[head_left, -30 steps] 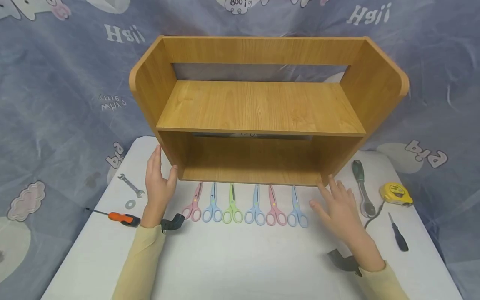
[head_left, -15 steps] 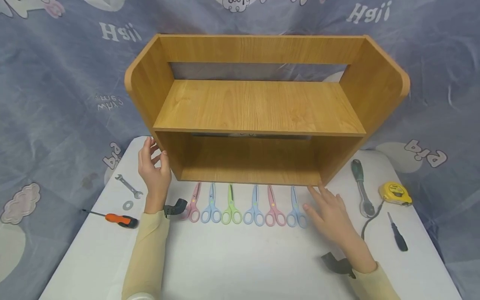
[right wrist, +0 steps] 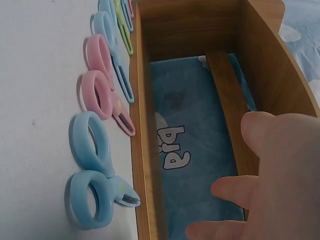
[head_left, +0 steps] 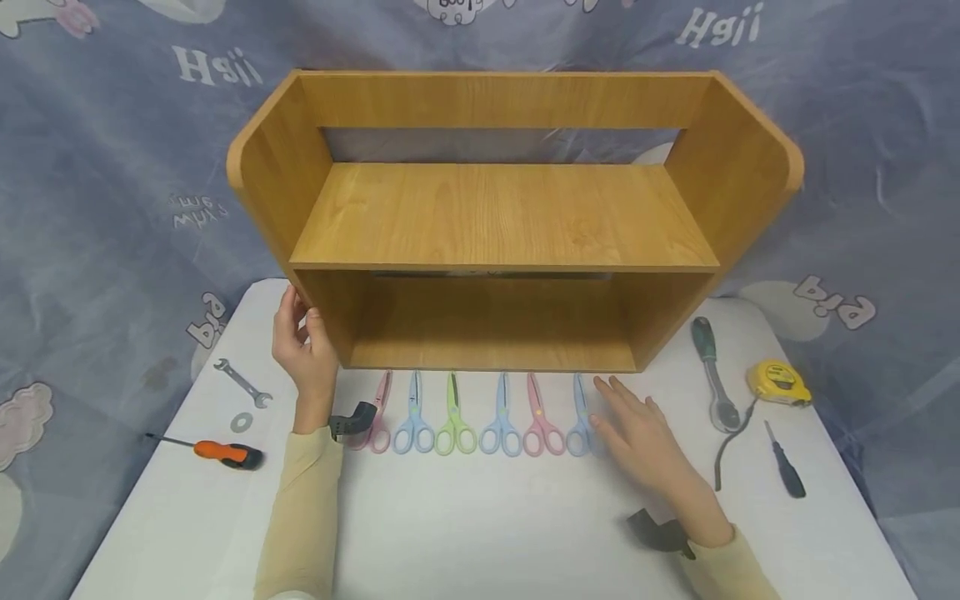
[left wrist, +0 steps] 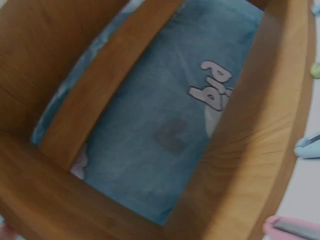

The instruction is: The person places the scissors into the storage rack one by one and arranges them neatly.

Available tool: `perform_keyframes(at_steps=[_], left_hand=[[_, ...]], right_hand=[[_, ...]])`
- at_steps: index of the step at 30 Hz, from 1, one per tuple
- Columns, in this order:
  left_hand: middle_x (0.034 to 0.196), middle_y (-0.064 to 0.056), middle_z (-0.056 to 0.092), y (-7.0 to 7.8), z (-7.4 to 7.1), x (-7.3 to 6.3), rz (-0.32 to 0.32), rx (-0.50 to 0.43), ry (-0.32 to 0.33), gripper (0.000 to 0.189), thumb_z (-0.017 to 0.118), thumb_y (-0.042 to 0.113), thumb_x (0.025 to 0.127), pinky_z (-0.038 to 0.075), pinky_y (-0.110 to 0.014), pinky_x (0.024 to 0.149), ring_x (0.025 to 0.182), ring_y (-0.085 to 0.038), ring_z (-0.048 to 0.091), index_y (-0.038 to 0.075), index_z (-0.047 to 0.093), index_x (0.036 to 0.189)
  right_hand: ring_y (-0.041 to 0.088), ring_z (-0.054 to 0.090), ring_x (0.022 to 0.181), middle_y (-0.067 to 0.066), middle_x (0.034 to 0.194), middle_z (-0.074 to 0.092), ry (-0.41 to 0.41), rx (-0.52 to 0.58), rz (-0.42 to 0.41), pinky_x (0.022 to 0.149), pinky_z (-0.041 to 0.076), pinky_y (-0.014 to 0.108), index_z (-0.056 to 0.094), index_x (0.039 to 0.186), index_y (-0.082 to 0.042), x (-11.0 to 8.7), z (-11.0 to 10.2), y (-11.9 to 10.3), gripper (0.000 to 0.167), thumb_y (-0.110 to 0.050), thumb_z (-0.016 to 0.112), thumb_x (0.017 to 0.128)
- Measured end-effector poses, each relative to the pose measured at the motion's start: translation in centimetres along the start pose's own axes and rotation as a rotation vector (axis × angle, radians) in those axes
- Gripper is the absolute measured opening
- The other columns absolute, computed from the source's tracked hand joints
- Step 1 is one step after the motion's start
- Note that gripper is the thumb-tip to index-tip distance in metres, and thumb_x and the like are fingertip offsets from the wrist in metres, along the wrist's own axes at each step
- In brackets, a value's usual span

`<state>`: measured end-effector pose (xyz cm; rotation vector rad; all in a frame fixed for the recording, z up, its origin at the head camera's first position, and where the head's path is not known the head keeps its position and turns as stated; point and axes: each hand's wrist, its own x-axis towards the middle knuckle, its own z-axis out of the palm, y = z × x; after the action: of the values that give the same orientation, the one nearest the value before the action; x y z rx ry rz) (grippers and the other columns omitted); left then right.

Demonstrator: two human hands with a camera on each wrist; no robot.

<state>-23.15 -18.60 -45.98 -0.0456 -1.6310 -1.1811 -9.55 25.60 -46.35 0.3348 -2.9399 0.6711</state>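
Note:
A two-tier wooden shelf stands at the back of the white table. My left hand is at the outer side of its left panel, fingers bent and partly hidden beside the wood; only a fingertip shows in the left wrist view. Several scissors lie in a row before the shelf, blades toward it: light blue, pink and green. Over the table by the rightmost light blue scissors is my right hand, its fingers spread and holding nothing. The right wrist view shows those blue scissors close up.
At left lie an open-end wrench, a washer and an orange-black screwdriver. At right are a green-handled ratchet, a yellow tape measure and a dark screwdriver. A blue printed cloth hangs behind.
My left hand's fingers have bent in beside the left panel. My right hand has drawn back from the shelf's right corner toward the end scissors. The head view has shifted slightly.

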Motion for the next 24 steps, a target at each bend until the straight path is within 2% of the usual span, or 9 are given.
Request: perform_keyframes(at_steps=[2, 6, 8, 11, 13, 17, 20, 24], left_hand=[[0.121, -0.021, 0.070, 0.0, -0.4, 0.2, -0.018, 0.001, -0.032, 0.039, 0.059, -0.003, 0.097, 0.054, -0.006, 0.084, 0.106, -0.006, 0.069, 0.001, 0.062, 0.135], [0.126, -0.016, 0.070, 0.2, -1.0, 0.8, -0.086, 0.033, -0.121, 0.040, 0.058, -0.001, 0.099, 0.054, -0.007, 0.088, 0.111, -0.023, 0.071, 0.004, 0.061, 0.139], [0.129, -0.014, 0.070, 0.5, -1.3, 1.1, -0.171, 0.009, -0.169, 0.040, 0.057, 0.000, 0.100, 0.055, -0.011, 0.093, 0.115, -0.027, 0.069, 0.006, 0.061, 0.139], [0.135, -0.010, 0.067, 0.9, -1.8, 1.7, -0.306, -0.027, -0.235, 0.041, 0.054, 0.002, 0.102, 0.055, -0.022, 0.102, 0.124, -0.023, 0.065, 0.010, 0.060, 0.141], [0.138, -0.009, 0.065, 1.1, -2.0, 2.0, -0.365, -0.033, -0.271, 0.041, 0.053, 0.004, 0.103, 0.055, -0.026, 0.104, 0.127, -0.022, 0.063, 0.011, 0.059, 0.143], [0.138, -0.010, 0.064, 1.0, -2.3, 2.1, -0.401, -0.026, -0.323, 0.042, 0.051, 0.006, 0.105, 0.057, -0.020, 0.098, 0.127, -0.024, 0.063, 0.012, 0.056, 0.146], [0.137, -0.011, 0.064, 0.9, -2.4, 2.2, -0.416, -0.048, -0.338, 0.042, 0.050, 0.006, 0.105, 0.056, -0.013, 0.091, 0.126, -0.026, 0.064, 0.013, 0.057, 0.146], [0.138, -0.013, 0.063, 0.9, -2.6, 2.3, -0.435, -0.075, -0.352, 0.042, 0.050, 0.007, 0.105, 0.056, -0.011, 0.090, 0.126, -0.026, 0.064, 0.013, 0.056, 0.147]], right_hand=[[0.047, 0.044, 0.143, 0.030, 0.153, 0.047, -0.004, 0.000, -0.001, 0.112, 0.028, 0.080, 0.046, 0.151, -0.002, 0.0, 0.2, 0.0, 0.056, -0.028, 0.055, 0.102], [0.047, 0.044, 0.143, 0.030, 0.152, 0.047, -0.013, -0.012, 0.007, 0.112, 0.028, 0.079, 0.046, 0.151, -0.002, 0.1, 0.3, 0.2, 0.056, -0.028, 0.055, 0.103], [0.048, 0.044, 0.142, 0.030, 0.152, 0.048, -0.022, -0.014, 0.012, 0.112, 0.028, 0.079, 0.046, 0.151, -0.002, 0.1, 0.4, 0.3, 0.055, -0.029, 0.054, 0.103], [0.048, 0.044, 0.142, 0.030, 0.151, 0.049, -0.031, -0.016, 0.015, 0.112, 0.029, 0.079, 0.047, 0.150, -0.002, 0.2, 0.4, 0.4, 0.055, -0.030, 0.054, 0.104], [0.049, 0.046, 0.140, 0.031, 0.149, 0.050, -0.031, -0.020, 0.012, 0.111, 0.032, 0.078, 0.048, 0.149, -0.002, 0.2, 0.5, 0.4, 0.054, -0.029, 0.056, 0.103], [0.055, 0.048, 0.135, 0.036, 0.146, 0.050, -0.040, -0.023, 0.026, 0.108, 0.039, 0.074, 0.051, 0.146, 0.000, -0.1, 0.5, 0.6, 0.056, -0.027, 0.062, 0.099], [0.058, 0.047, 0.133, 0.038, 0.146, 0.048, -0.070, -0.029, 0.058, 0.107, 0.042, 0.072, 0.051, 0.146, 0.001, -0.2, 0.6, 0.8, 0.059, -0.028, 0.066, 0.097], [0.059, 0.047, 0.133, 0.038, 0.147, 0.047, -0.118, -0.043, 0.097, 0.106, 0.043, 0.072, 0.051, 0.146, 0.001, -0.2, 0.9, 1.0, 0.061, -0.029, 0.068, 0.096]])
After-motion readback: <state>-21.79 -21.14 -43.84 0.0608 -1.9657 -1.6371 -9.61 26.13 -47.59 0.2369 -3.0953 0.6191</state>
